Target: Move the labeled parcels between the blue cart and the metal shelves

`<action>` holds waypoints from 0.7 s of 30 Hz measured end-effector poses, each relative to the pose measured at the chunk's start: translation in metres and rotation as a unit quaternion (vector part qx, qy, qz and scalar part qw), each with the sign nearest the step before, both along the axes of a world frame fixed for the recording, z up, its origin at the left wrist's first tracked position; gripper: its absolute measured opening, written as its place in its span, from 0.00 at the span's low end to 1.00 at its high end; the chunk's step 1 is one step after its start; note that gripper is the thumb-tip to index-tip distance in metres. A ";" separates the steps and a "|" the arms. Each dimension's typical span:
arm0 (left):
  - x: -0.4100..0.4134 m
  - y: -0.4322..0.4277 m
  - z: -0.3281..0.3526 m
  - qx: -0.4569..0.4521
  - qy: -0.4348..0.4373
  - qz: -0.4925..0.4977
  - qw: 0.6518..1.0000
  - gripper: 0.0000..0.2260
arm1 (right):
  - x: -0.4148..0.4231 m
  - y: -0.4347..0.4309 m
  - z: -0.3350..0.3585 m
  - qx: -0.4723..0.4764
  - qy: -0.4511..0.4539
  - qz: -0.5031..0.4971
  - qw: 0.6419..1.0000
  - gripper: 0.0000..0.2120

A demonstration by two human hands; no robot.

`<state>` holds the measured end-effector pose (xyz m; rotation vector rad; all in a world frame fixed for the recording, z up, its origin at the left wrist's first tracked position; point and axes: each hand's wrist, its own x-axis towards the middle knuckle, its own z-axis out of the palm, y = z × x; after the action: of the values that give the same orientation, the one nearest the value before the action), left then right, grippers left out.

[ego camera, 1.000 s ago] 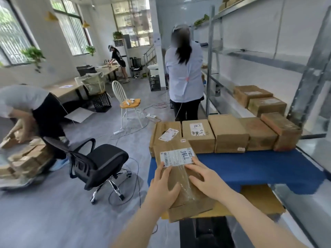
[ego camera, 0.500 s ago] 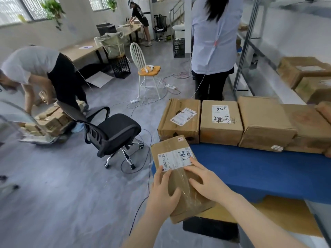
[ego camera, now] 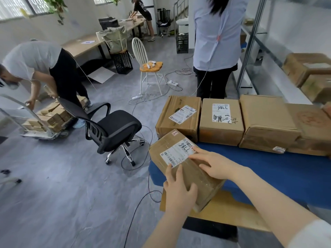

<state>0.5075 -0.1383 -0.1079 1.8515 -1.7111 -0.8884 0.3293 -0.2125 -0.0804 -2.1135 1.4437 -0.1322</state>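
Crowding the left of the blue cart (ego camera: pixel 277 172): a black office chair (ego camera: pixel 116 127) on castors, with dark cables (ego camera: pixel 148 194) looping over the grey floor beneath and beside it. Farther back, a white spindle chair (ego camera: pixel 146 68) with an orange seat, a black crate (ego camera: pixel 123 62), and a person bent over a trolley of small boxes (ego camera: pixel 48 117). Directly behind the cart, a person in a pale blue shirt (ego camera: pixel 215 42), back turned, close to the metal shelves (ego camera: pixel 250 42) on the right. On a shelf there, blurred brown boxes (ego camera: pixel 304 68). Along the cart's far edge, a row of parcels (ego camera: pixel 221 120) side by side, two with white labels. At the cart's near-left corner, the held parcel (ego camera: pixel 189 173): brown cardboard under glossy clear tape, turned askew to the row, its near end jutting past the blue edge. On its top, a white label (ego camera: pixel 176 153) with a barcode and handwritten digits. Left hand (ego camera: pixel 179 194) laid over the near corner, fingers and thumb spread on the top face. Right hand (ego camera: pixel 220 165) flat on top, fingers straight and touching the label's edge.
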 end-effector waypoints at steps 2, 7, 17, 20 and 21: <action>-0.007 -0.001 0.003 -0.006 -0.008 0.007 1.000 0.27 | 0.004 0.010 -0.001 -0.049 0.034 -0.039 0.997 0.23; 0.020 -0.044 0.025 -0.071 -0.153 0.016 0.986 0.23 | 0.033 0.063 -0.019 -0.134 0.092 -0.214 0.963 0.23; 0.067 -0.090 0.013 -0.069 -0.139 -0.041 0.987 0.20 | 0.025 0.080 -0.033 -0.093 -0.049 -0.289 0.951 0.25; 0.069 -0.071 0.008 -0.095 -0.137 -0.011 0.986 0.19 | 0.007 0.064 -0.034 -0.085 -0.062 -0.256 0.961 0.22; 0.069 -0.069 0.008 -0.088 -0.138 -0.004 0.986 0.19 | 0.004 0.056 -0.034 -0.084 -0.064 -0.245 0.964 0.22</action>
<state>0.5765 -0.2073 -0.0999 1.9167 -1.8932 -0.4799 0.3329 -0.1563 -0.1140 -1.7875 1.9026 -0.5868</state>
